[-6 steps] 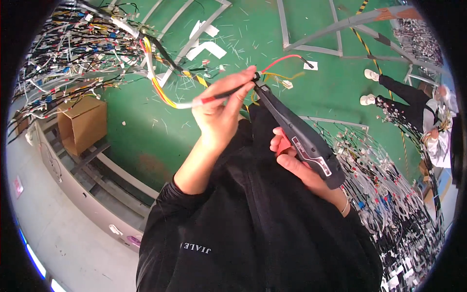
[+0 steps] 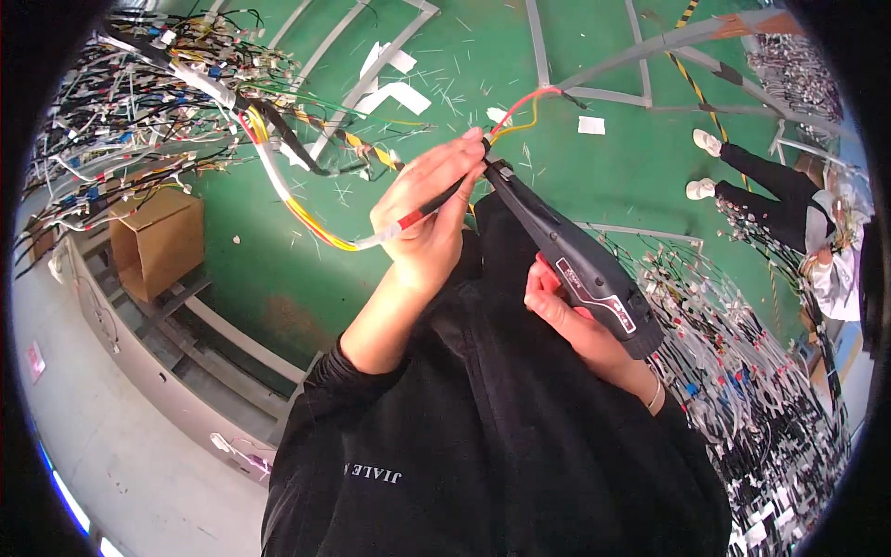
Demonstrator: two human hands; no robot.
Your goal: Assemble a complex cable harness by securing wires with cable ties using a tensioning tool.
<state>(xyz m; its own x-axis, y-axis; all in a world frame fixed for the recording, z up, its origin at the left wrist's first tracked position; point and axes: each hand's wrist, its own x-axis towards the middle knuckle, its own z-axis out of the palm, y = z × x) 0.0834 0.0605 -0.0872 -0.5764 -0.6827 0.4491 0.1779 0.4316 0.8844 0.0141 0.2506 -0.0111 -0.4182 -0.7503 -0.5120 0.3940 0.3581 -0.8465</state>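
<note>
My left hand (image 2: pixel 429 200) is closed on a wire harness (image 2: pixel 290 200), pinching its black sleeved end between thumb and fingers. Red and yellow wires (image 2: pixel 522 110) fan out beyond the fingertips. A small black cable tie (image 2: pixel 485 145) sits round the harness at the fingertips. My right hand (image 2: pixel 580 325) grips a black cable tie gun (image 2: pixel 575 255) with a red trigger, the fingers wrapped round its handle. The gun points up and left, its nose at the tie. Whether the tie's tail is inside the nose cannot be made out.
Dense bundles of wires hang at the upper left (image 2: pixel 176 102) and lower right (image 2: pixel 742 399). A cardboard box (image 2: pixel 162 237) sits on a metal frame (image 2: pixel 237 348) at left. Another person (image 2: pixel 789 195) is at the right. Wire scraps and paper litter the green floor (image 2: pixel 278 251).
The red and yellow wire ends have swung left and bent back. The harness's trailing length has shifted down at upper left. Both hands keep their hold and have barely moved.
</note>
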